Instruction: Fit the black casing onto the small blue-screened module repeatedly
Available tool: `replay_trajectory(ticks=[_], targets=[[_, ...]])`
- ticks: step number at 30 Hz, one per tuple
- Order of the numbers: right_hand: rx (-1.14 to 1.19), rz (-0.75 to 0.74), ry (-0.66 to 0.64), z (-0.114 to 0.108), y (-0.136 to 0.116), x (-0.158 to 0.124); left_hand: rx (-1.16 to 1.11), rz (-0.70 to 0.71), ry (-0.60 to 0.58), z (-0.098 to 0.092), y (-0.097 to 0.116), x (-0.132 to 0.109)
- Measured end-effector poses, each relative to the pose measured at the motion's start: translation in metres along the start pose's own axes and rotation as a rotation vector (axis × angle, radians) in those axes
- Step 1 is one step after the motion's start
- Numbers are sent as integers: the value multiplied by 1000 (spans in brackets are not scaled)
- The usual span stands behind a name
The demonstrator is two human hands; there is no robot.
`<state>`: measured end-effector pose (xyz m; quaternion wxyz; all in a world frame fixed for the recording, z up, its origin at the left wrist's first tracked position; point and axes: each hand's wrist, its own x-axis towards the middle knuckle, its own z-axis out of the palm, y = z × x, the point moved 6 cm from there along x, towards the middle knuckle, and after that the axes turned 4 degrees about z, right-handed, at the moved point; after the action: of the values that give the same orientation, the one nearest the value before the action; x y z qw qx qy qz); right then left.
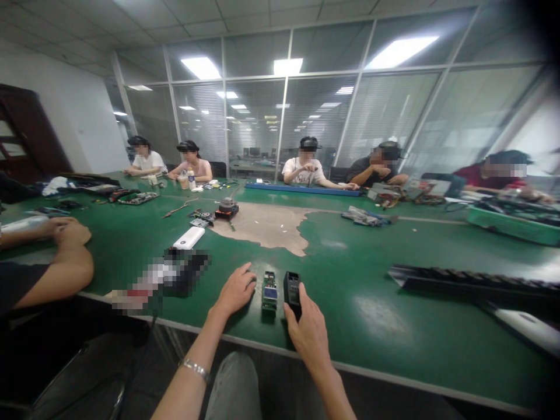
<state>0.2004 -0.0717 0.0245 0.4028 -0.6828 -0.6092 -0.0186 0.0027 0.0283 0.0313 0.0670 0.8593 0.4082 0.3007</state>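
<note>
I read the surface [350, 274] as smooth and green, with a semi-gloss finish that reflects light near its right edge. The brown patch [266, 224] toward the far edge appears matt. Close to the front edge, I register a black housing [291, 284] of plastic and a circuit module [270, 295] of bare board with a smooth blue face. Bracelet [195, 368]: shiny metal. Trouser leg [234, 388]: matt grey cloth. Tray [511, 226], right edge: green plastic.
</note>
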Motion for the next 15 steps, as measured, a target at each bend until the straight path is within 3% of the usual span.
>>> replay_trajectory(ticks=[6, 10, 15], targets=[[171, 144, 12, -21, -18, 5, -47, -7, 24, -1, -1, -2], [222, 58, 3, -27, -48, 11, -28, 11, 22, 3, -3, -3], [192, -2, -54, -14, -74, 13, -20, 15, 8, 4, -4, -3]])
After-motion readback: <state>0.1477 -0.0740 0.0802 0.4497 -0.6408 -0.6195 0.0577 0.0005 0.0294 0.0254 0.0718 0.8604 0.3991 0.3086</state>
